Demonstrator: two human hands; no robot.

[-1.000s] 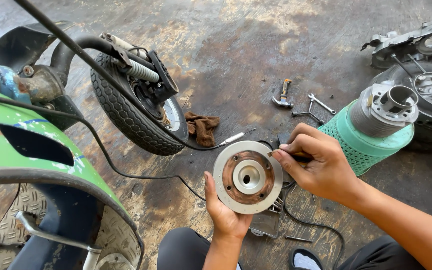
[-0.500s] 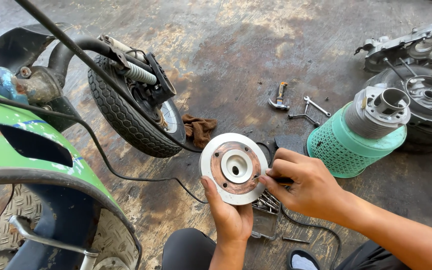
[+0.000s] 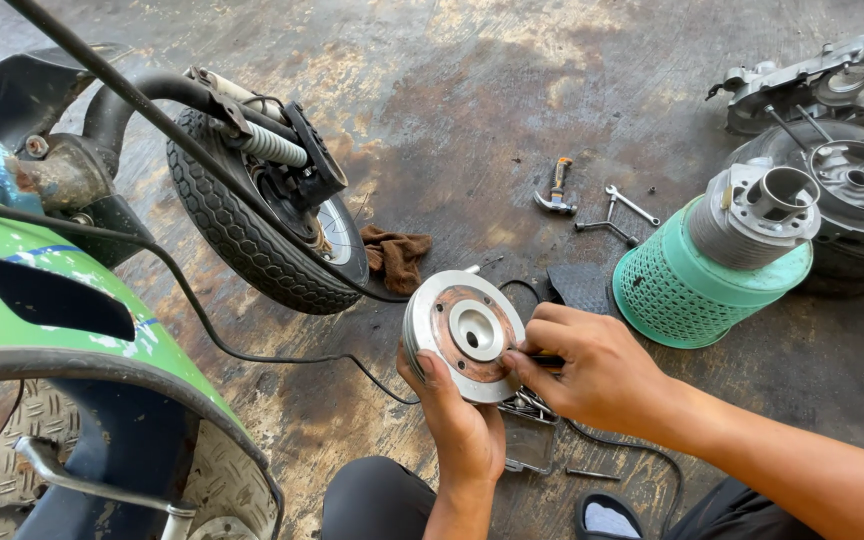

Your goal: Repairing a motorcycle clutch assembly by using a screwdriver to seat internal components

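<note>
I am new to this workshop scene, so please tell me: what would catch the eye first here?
First, the round metal disc at the centre, held from below by the left hand while the right hand touches its right edge. Next, the green scooter body at the left with its black tyre behind. At the right, a metal cylinder part sits in an overturned green basket.

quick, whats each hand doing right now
Left hand: closed around the round metal disc, holding it up from below.
Right hand: fingers pinched at the disc's right edge, on something small and dark.
</note>
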